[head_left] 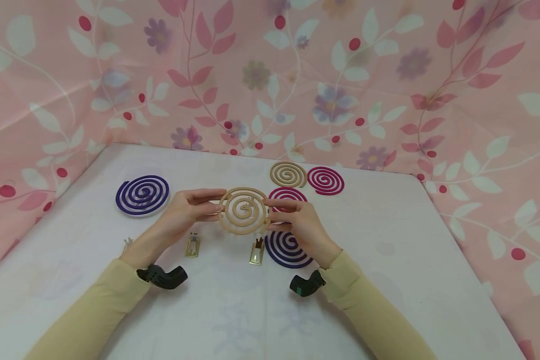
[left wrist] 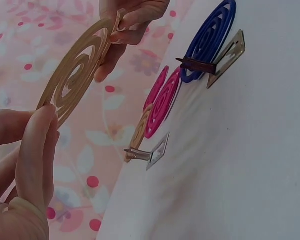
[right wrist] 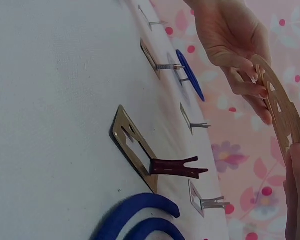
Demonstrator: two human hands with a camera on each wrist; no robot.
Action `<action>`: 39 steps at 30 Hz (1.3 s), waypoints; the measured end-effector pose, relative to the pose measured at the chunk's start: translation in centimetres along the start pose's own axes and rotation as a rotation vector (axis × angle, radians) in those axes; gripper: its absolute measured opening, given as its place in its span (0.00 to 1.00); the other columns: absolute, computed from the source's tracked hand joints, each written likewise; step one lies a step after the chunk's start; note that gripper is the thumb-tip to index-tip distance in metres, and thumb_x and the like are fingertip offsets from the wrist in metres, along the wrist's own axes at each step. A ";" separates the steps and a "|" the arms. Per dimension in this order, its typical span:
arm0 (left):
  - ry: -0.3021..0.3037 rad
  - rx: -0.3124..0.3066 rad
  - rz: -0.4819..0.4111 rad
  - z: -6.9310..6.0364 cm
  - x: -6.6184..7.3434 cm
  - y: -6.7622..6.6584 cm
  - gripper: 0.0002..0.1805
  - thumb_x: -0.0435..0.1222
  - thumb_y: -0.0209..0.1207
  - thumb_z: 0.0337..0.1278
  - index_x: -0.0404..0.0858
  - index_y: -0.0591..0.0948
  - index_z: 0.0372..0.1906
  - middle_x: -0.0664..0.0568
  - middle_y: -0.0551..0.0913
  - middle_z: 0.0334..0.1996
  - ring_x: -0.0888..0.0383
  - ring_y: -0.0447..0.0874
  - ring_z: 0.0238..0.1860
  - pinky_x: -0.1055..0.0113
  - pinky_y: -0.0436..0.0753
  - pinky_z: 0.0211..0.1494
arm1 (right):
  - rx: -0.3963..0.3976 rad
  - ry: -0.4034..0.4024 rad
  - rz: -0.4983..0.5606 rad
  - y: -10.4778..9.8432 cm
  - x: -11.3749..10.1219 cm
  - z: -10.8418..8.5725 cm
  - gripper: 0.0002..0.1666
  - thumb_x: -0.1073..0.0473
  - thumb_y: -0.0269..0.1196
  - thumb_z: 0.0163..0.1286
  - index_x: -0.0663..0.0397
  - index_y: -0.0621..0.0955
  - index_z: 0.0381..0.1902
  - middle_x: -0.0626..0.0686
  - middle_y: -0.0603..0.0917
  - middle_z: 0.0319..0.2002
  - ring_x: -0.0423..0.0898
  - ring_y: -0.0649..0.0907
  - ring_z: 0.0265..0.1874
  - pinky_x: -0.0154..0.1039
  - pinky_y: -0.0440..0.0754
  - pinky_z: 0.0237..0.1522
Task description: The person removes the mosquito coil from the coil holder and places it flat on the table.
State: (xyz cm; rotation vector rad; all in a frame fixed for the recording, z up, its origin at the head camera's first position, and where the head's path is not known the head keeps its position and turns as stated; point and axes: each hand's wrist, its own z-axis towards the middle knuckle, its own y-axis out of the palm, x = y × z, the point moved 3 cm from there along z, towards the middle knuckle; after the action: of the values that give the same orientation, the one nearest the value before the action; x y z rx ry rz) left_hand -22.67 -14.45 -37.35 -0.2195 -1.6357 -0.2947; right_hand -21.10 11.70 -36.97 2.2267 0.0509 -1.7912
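Note:
Above the table, a tan spiral coil (head_left: 244,212) is held level between both hands, its flat face toward the head camera. My left hand (head_left: 184,215) pinches its left edge; in the left wrist view the thumb and fingers (left wrist: 35,150) grip the rim of the coil (left wrist: 72,75). On the opposite edge, my right hand (head_left: 302,222) pinches with thumb and fingers. Below the coil, a metal stand with a dark red clip (head_left: 257,251) is on the table, and another metal stand (head_left: 192,246) is to its left.
A dark blue coil (head_left: 142,195) lies at the left, over a stand. On the right are another blue coil (head_left: 289,249), a tan coil (head_left: 288,175) and two magenta coils (head_left: 326,180). More small metal stands (right wrist: 194,122) are about. A floral cloth (head_left: 270,75) hangs behind the table.

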 end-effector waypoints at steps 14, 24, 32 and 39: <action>-0.010 -0.011 -0.030 2.8 0.8 3.8 0.25 0.25 0.61 0.62 0.27 0.74 0.65 0.35 0.79 0.60 0.61 0.88 0.42 0.62 0.87 0.48 | 0.030 -0.027 -0.040 -4.1 -1.3 -0.3 0.23 0.73 0.60 0.68 0.69 0.78 0.61 0.55 0.86 0.52 0.43 0.87 0.37 0.40 0.89 0.42; -0.006 -0.001 -0.041 4.6 1.5 5.6 0.24 0.26 0.62 0.62 0.29 0.77 0.63 0.35 0.80 0.59 0.60 0.88 0.41 0.63 0.87 0.48 | 0.028 -0.030 -0.040 -6.3 -2.4 -0.1 0.23 0.72 0.60 0.70 0.70 0.76 0.63 0.49 0.88 0.45 0.43 0.87 0.35 0.40 0.88 0.42; -0.011 0.010 -0.093 6.6 1.2 7.3 0.23 0.26 0.62 0.61 0.30 0.78 0.62 0.38 0.82 0.56 0.59 0.88 0.42 0.63 0.87 0.47 | 0.042 -0.036 -0.031 -8.5 -3.4 0.0 0.20 0.71 0.59 0.71 0.66 0.80 0.60 0.54 0.87 0.48 0.44 0.88 0.36 0.43 0.88 0.45; 0.002 0.012 -0.102 8.0 1.0 8.8 0.24 0.24 0.62 0.61 0.30 0.78 0.63 0.35 0.81 0.57 0.58 0.88 0.42 0.62 0.88 0.47 | 0.047 -0.039 -0.035 -10.2 -3.8 0.1 0.20 0.70 0.60 0.71 0.64 0.80 0.60 0.53 0.87 0.47 0.44 0.88 0.39 0.43 0.88 0.46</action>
State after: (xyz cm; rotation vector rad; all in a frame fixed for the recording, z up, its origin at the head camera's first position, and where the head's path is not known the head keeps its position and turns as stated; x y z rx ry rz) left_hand -27.56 -3.64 -36.37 -0.1273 -1.6489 -0.3627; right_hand -24.17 22.04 -35.34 2.2347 0.0405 -1.8721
